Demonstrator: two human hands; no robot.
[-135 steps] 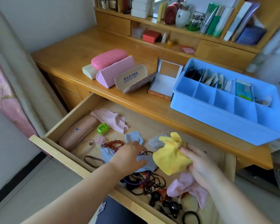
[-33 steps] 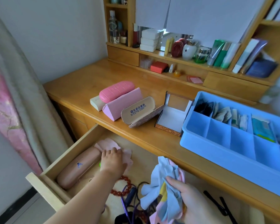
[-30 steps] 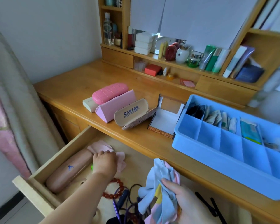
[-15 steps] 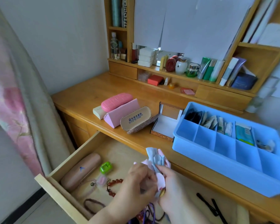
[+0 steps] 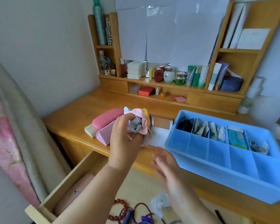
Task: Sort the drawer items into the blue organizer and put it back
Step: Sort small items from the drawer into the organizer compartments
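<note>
Since half a second ago, both hands have parted: the left hand has risen above the desk edge, carrying the bundle of cloths alone, and the right hand has let go. Left hand fingers are curled round the pink, grey and yellow bundle, gripping it. Right hand is empty, fingers straight and spread, just left of the blue organizer. The organizer sits on the desk, right of the bundle, its near row of compartments empty and its far row holding packets. Below the organizer, the drawer stands open, holding a brown case and red beads.
</note>
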